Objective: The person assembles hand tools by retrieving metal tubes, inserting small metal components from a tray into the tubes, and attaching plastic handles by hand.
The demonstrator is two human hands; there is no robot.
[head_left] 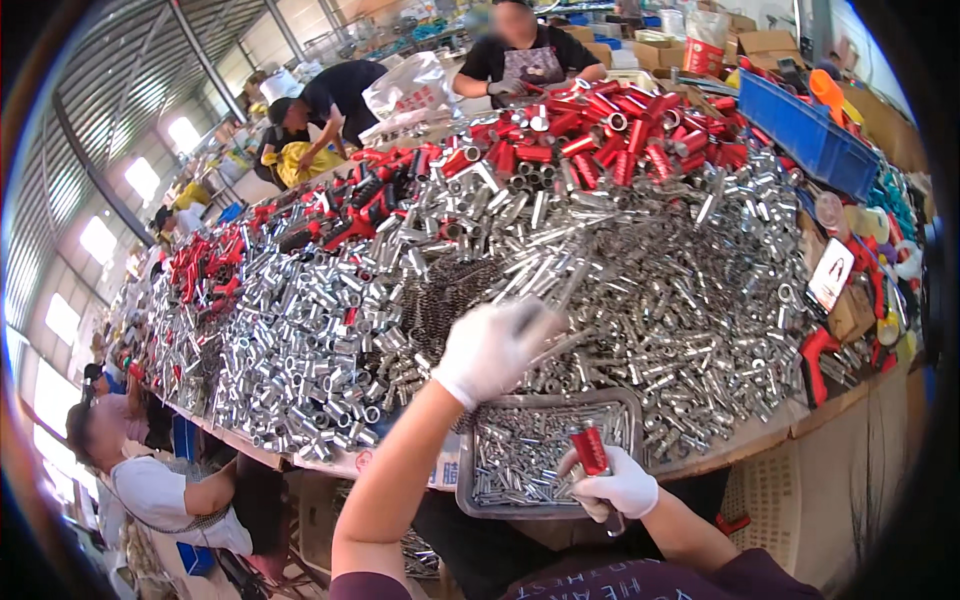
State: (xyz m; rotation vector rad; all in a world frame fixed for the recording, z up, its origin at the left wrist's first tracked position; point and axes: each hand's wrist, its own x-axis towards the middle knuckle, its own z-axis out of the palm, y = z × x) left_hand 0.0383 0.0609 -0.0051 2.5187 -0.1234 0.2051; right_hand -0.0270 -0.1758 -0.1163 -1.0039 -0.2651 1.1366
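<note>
Looking across the table [800, 415], we see a blue plastic crate [815, 130] at the far right, brown cardboard boxes [765, 42] behind it, a white plastic bag [405, 88] with red print at the far edge, and a small white card [830, 274] with a red mark propped on the right. Our right hand [615, 487], gloved white, holds a red tube [590, 450] upright over the grey metal tray [470, 480] of small silver pins. Our left hand [490, 345] is closed on a silver tube [545, 325] above the heap of silver sleeves [690, 300].
</note>
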